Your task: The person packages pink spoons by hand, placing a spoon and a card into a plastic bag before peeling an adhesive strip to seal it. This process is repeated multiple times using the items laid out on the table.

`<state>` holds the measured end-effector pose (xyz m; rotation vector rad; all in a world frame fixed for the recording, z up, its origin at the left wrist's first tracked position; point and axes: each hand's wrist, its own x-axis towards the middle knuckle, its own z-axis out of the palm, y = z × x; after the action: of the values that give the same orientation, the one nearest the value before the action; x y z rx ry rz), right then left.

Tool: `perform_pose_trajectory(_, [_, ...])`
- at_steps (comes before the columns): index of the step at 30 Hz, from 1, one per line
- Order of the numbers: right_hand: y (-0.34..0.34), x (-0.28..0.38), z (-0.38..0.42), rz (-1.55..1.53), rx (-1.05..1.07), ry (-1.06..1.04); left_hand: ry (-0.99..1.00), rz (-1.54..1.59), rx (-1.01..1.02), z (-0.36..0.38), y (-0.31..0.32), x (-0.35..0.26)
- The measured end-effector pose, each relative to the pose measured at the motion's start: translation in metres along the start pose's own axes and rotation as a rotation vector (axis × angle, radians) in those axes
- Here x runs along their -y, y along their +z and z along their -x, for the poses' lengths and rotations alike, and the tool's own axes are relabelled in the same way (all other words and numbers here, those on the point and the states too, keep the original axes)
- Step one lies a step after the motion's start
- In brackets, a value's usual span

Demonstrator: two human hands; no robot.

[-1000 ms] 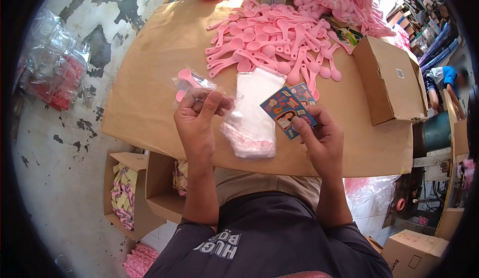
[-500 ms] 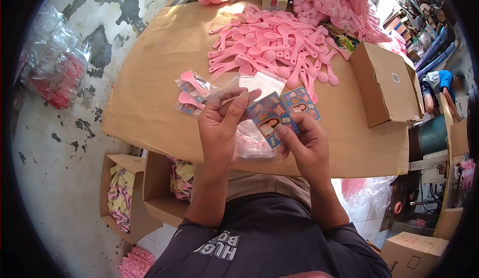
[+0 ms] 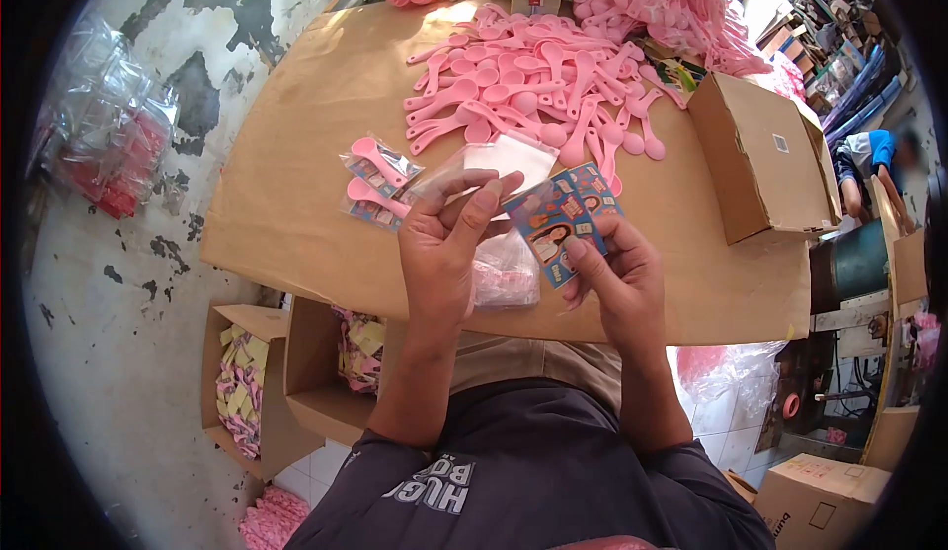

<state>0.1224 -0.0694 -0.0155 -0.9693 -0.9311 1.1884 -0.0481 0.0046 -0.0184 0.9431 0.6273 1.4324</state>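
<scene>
My right hand (image 3: 627, 278) pinches a blue printed card (image 3: 553, 231) between thumb and fingers, its picture side turned up. A second printed card (image 3: 595, 191) lies on the table just behind it. My left hand (image 3: 449, 239) is closed, thumb against fingers, on what looks like a clear plastic bag (image 3: 434, 180), mostly hidden by the fingers. Beyond the hands lies a stack of white-looking clear bags (image 3: 523, 160). Left of them, two pink spoons (image 3: 375, 162) rest on packed cards in clear wrap. More clear plastic packets (image 3: 506, 272) lie between my wrists.
A large heap of pink spoons (image 3: 533, 76) covers the table's (image 3: 296, 155) far middle. An open cardboard box (image 3: 755, 160) stands at the right. Boxes of packed items (image 3: 240, 387) sit below the left edge. Another person (image 3: 869, 160) is at far right.
The card in my right hand has shifted slightly right and turned a little. My left hand has moved slightly right, its fingers staying closed. The view has tilted slightly.
</scene>
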Motion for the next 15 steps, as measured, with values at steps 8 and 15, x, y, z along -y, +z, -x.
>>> perform_pose_trajectory(8, [0.002, -0.001, 0.005, 0.040, -0.080, -0.066, -0.032, 0.104, 0.071, 0.002, 0.018, 0.000])
perform_pose_trajectory(15, [-0.006, 0.008, 0.004, 0.087, 0.047, 0.036, -0.070, 0.050, 0.143, 0.009, 0.015, 0.008])
